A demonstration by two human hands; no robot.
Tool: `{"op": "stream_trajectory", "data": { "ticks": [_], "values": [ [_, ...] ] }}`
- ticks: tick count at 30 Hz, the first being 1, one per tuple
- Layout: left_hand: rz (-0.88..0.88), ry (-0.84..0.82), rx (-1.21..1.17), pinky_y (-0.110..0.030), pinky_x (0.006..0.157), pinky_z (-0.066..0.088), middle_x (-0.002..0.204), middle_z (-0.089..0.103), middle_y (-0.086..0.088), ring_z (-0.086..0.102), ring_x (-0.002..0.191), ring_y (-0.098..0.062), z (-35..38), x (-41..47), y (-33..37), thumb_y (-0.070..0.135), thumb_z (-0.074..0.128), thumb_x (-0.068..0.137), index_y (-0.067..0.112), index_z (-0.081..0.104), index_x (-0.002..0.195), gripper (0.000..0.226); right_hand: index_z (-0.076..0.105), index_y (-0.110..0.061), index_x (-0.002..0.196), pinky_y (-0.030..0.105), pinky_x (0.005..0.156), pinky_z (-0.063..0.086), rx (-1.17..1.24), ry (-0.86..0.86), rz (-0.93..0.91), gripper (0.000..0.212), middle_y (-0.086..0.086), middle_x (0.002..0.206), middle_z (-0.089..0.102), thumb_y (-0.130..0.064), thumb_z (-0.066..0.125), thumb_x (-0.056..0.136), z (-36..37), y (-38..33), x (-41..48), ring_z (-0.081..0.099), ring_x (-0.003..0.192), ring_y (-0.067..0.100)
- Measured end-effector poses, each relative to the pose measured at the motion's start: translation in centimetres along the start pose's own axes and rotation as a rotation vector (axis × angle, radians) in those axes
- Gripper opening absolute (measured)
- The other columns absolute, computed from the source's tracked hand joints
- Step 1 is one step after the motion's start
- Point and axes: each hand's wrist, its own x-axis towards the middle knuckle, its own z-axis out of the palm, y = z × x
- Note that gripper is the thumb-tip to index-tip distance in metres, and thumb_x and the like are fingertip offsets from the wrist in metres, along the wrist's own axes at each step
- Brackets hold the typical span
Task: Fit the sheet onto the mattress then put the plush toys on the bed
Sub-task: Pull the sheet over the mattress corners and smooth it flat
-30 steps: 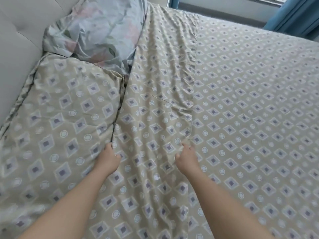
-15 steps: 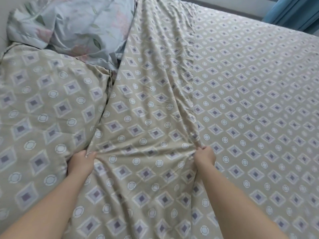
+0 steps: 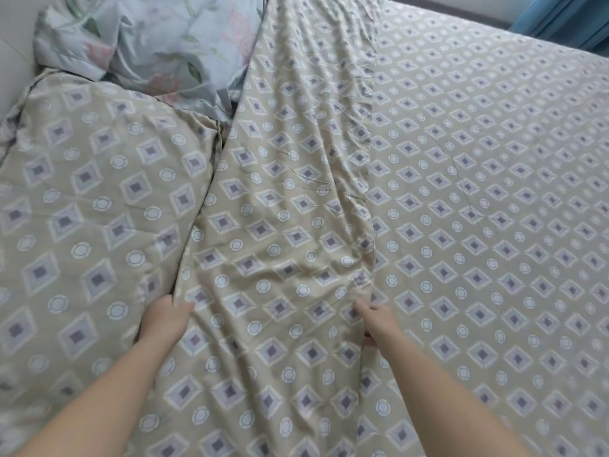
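A beige sheet printed with grey diamonds and white rings covers the mattress. A loose, wrinkled strip of it runs from the head of the bed down toward me. My left hand is closed on the left edge of that strip, beside a pillow. My right hand pinches the strip's right edge where it folds over the flat part. No plush toys are in view.
A matching beige pillow lies at the left. A pale blue floral pillow sits behind it against the light headboard. A blue curtain hangs at the far right corner.
Both hands have slid down the loose strip toward me and spread wider apart, pulling the fabric flatter. The view has shifted slightly back toward the headboard.
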Motion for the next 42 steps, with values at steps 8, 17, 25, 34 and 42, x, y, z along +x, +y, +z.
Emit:
{"op": "stream_trajectory", "data": {
  "ticks": [8, 17, 25, 34, 42],
  "values": [
    [-0.005, 0.062, -0.095, -0.037, 0.075, 0.045, 0.086, 0.066, -0.018, 0.060, 0.087, -0.034, -0.9, -4.9, -4.6, 0.027, 0.062, 0.089, 0.001, 0.067, 0.081, 0.028, 0.065, -0.005, 0.088, 0.032, 0.057, 0.045, 0.005, -0.013, -0.002, 0.022, 0.010, 0.074, 0.062, -0.026, 0.065, 0.091, 0.8, 4.4, -2.8, 0.057, 0.065, 0.026],
    [-0.102, 0.012, -0.238, -0.032, 0.068, 0.039, 0.084, 0.067, -0.012, 0.060, 0.081, -0.028, -1.1, -10.2, -12.3, 0.031, 0.064, 0.089, 0.011, 0.069, 0.090, 0.020, 0.065, -0.005, 0.101, 0.038, 0.065, 0.051, -0.053, -0.209, 0.074, 0.025, 0.012, 0.081, 0.063, -0.028, 0.067, 0.091, 1.9, 10.4, -4.6, 0.059, 0.067, 0.023],
    [-0.169, -0.213, -0.230, -0.032, 0.071, 0.046, 0.085, 0.067, -0.006, 0.063, 0.084, -0.025, -1.3, -13.6, -19.7, 0.033, 0.068, 0.087, 0.014, 0.069, 0.088, 0.020, 0.064, -0.003, 0.115, 0.038, 0.080, 0.054, -0.069, -0.410, 0.172, 0.038, 0.014, 0.103, 0.072, -0.030, 0.068, 0.089, 2.3, 14.9, -6.5, 0.067, 0.096, 0.029],
    [-0.117, -0.157, -0.172, -0.031, 0.064, 0.041, 0.084, 0.064, -0.010, 0.060, 0.081, -0.027, -1.6, -17.8, -26.2, 0.033, 0.061, 0.091, 0.005, 0.065, 0.085, 0.029, 0.062, 0.001, 0.117, 0.035, 0.072, 0.055, -0.114, -0.385, 0.217, 0.033, 0.012, 0.099, 0.068, -0.021, 0.066, 0.092, 4.8, 17.7, -10.2, 0.065, 0.084, 0.024],
    [-0.122, -0.162, -0.101, -0.029, 0.058, 0.036, 0.081, 0.060, -0.008, 0.055, 0.075, -0.025, -1.7, -18.4, -29.1, 0.037, 0.061, 0.091, 0.011, 0.059, 0.078, 0.029, 0.062, -0.002, 0.114, 0.044, 0.084, 0.056, -0.133, -0.382, 0.206, 0.028, 0.013, 0.103, 0.071, -0.019, 0.063, 0.093, 2.6, 19.5, -11.4, 0.067, 0.092, 0.026]
  ]
}}
